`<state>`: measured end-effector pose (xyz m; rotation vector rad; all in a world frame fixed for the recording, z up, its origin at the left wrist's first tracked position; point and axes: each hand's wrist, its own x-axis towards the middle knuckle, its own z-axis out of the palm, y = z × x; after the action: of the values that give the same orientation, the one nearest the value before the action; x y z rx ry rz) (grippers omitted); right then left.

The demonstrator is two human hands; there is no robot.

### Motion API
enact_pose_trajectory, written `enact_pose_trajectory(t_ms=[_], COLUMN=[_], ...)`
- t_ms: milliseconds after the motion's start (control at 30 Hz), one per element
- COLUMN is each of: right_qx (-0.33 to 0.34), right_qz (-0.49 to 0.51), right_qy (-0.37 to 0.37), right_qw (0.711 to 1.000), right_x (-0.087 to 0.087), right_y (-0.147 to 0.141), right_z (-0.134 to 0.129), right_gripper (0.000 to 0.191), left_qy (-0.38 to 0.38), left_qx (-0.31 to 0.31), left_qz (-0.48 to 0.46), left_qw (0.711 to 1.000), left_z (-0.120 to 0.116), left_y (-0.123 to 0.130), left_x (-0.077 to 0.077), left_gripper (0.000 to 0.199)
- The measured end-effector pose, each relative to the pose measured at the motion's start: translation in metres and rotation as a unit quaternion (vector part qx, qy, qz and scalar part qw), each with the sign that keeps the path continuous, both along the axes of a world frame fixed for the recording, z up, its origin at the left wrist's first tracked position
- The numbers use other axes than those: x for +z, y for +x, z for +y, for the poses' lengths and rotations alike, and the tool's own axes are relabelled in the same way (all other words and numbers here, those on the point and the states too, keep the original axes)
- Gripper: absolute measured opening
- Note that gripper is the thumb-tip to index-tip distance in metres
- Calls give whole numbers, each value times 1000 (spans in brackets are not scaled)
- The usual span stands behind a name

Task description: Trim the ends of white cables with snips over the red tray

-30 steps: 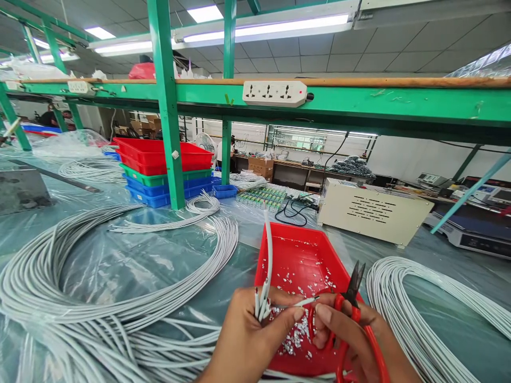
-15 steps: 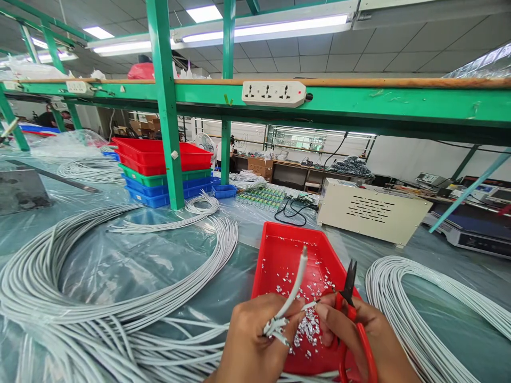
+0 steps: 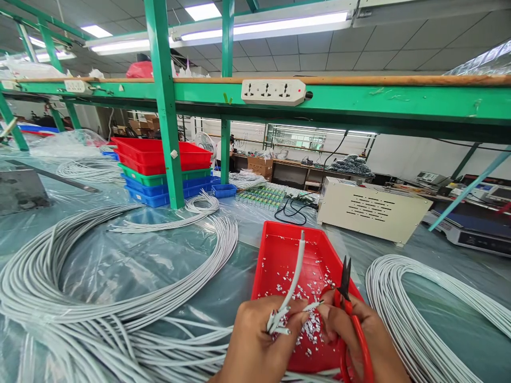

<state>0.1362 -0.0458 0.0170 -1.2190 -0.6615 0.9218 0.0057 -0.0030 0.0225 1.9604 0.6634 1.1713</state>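
My left hand (image 3: 259,335) is closed around several white cables (image 3: 296,276), whose ends stick out past the fingers. One cable stands upright and another points right. Red-handled scissors (image 3: 345,279) are in my right hand (image 3: 359,330), blades pointing up and slightly apart. The thumb and fingertips of that hand are close to the end of the right-pointing cable; whether they touch it is unclear. Below both hands lies a red tray (image 3: 263,250) with small silvery scraps (image 3: 311,324) in it.
Coiled white cables lie at left (image 3: 80,308) and at right (image 3: 419,298). Stacked red, green and blue trays (image 3: 163,159) stand behind a green post (image 3: 164,106). A beige box (image 3: 371,207) sits at back right. A power strip (image 3: 273,92) is fixed to the green shelf beam.
The upright cable has tilted slightly left, and the cable ends in my left hand have shifted. My right hand and the scissors have turned a little, with the blades further left.
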Motion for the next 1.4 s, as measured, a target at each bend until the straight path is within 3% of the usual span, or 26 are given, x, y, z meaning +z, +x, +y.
enact_pose_trajectory(t_ms=[100,233,433,567,833,1200,1300,1400], right_qx=[32,-11,21,-24,-55,-46,-26,-56], right_qz=[4,3,2,-17,-63,-50,-148,-335], right_qy=[-8,5,-16,8,11,-2,-5,-15], right_qw=[999,1000,1000,1000,996,998,989,941], right_x=[-5,-2,5,6,12,13,10,7], right_y=[4,1,-3,-7,-11,-5,4,14], right_z=[1,0,-2,-2,-4,-3,-1,1], right_gripper=[19,18,22,21,13,17,18,25], left_qy=[-36,-85,-121,-143,-264,-263,-267,-271], left_qx=[-26,-25,-39,-73,-138,-204,-207,-213], left_qz=[-18,-26,3,5,12,-33,-31,-27], left_qw=[999,996,992,987,955,943,941,939], left_z=[0,0,0,2,5,11,12,13], left_y=[0,-1,0,0,-1,-6,-7,-6], left_x=[3,2,2,1,4,7,9,9], left_gripper=[19,15,29,35,39,32,33,33])
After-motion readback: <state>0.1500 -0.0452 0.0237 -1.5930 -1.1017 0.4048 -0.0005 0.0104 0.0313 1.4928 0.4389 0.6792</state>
